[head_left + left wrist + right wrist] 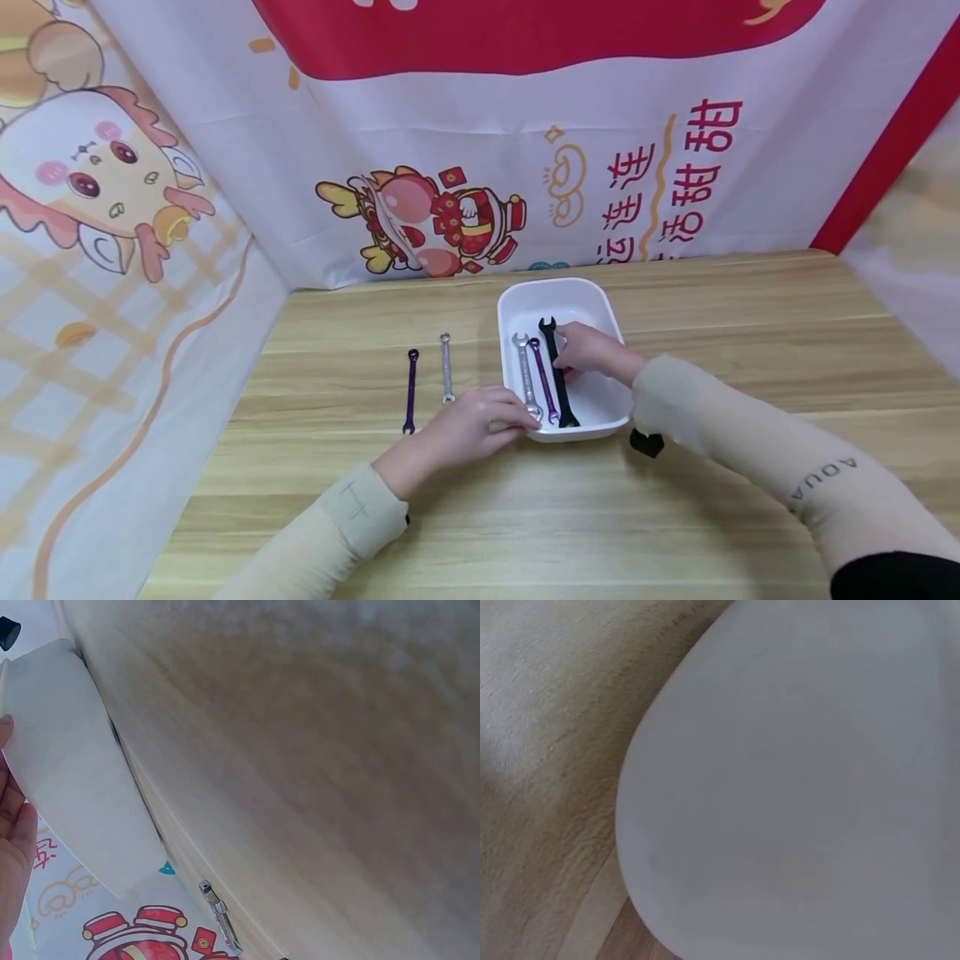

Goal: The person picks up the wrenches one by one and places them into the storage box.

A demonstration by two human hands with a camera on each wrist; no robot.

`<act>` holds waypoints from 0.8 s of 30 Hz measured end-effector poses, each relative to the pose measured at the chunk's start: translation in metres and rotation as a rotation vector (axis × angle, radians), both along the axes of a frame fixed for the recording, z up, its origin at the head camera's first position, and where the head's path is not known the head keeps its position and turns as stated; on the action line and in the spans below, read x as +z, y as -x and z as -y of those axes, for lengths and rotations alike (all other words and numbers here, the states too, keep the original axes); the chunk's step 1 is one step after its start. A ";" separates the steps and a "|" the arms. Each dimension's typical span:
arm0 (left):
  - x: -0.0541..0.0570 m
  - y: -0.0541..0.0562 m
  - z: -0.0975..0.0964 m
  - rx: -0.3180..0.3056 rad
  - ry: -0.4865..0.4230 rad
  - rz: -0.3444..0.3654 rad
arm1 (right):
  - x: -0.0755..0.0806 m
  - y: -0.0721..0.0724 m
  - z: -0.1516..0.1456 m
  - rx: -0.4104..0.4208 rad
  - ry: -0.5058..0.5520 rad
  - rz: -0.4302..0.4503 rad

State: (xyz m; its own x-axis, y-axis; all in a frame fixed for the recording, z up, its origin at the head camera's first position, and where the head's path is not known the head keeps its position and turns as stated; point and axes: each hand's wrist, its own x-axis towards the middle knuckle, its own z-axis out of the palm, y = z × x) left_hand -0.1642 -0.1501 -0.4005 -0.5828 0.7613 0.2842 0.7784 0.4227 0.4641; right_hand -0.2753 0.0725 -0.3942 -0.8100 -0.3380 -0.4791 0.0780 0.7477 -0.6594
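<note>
A white plastic tray (pixel 600 402) holds a silver wrench (pixel 527 377), a thin purple wrench (pixel 541 372) and a larger black open-end wrench (pixel 560 383), side by side lengthwise. My right hand (pixel 591 350) reaches over the tray's right rim and pinches the black wrench at its upper shaft. At the near left corner, my left hand (pixel 476 423) grips the tray's rim; the left wrist view has its thumb (pixel 6 731) over the edge. The tray's outer wall (pixel 795 787) fills most of the right wrist view, where the right hand is hidden.
Left of the tray, a dark purple wrench (pixel 411 392) and a small silver wrench (pixel 447 367) lie on the wooden table (pixel 570 517). A black object (pixel 647 443) shows under the right sleeve. Printed cloth (pixel 465 108) hangs behind the table and at its sides.
</note>
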 end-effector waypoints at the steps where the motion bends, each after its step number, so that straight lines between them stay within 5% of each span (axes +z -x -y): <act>1: 0.000 0.000 0.000 -0.001 0.001 0.002 | 0.000 0.000 0.000 0.000 -0.001 0.000; 24: -0.002 0.001 -0.002 -0.004 -0.005 -0.014 | -0.001 -0.004 0.001 -0.014 -0.005 -0.009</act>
